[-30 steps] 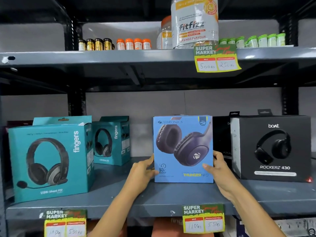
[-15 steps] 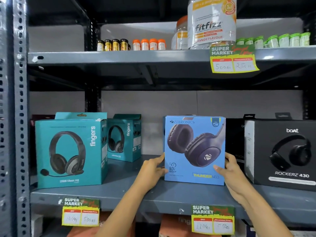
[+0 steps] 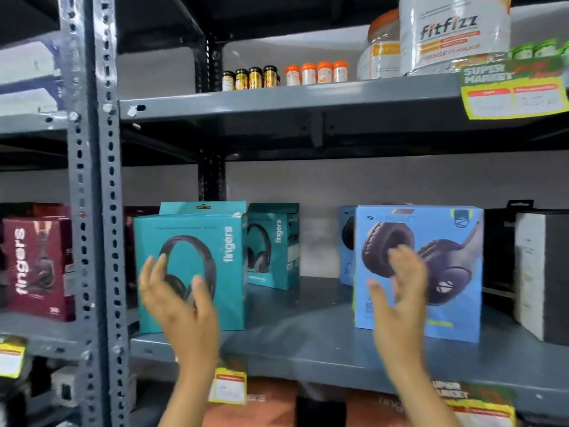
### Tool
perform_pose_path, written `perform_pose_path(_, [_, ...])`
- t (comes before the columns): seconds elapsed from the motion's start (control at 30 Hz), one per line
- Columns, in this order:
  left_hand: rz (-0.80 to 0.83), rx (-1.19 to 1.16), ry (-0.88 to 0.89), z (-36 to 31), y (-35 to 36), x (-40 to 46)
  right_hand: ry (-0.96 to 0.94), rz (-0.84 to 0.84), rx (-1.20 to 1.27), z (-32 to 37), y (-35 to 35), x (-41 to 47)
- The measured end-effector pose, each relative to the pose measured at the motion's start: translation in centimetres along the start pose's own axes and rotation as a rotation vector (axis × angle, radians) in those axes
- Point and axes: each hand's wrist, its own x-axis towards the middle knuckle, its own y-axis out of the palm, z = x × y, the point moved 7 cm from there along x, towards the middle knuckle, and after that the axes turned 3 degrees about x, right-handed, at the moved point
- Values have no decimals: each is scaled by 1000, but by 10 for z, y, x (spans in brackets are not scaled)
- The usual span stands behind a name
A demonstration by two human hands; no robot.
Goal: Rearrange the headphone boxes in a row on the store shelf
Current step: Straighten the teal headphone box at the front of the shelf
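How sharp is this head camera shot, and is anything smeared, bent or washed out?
Head view: both hands are motion-smeared, the left hand and right hand with ghosted fingers; the price tag at top right is streaked and unreadable; the upright post leans from wide-angle distortion; the teal box and blue box stay fairly readable; lighting is even, without strong glare.

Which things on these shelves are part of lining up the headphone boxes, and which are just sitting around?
Part of the job: front teal box, rear teal box, blue box, black box, middle shelf.

Just sitting around: fitfizz tub, small bottles, price tag, maroon box.
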Motion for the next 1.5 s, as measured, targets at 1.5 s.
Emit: perform_pose_path(1.5, [1025,-414,-998,155,121,40,1056,287,407,-159,210,-12])
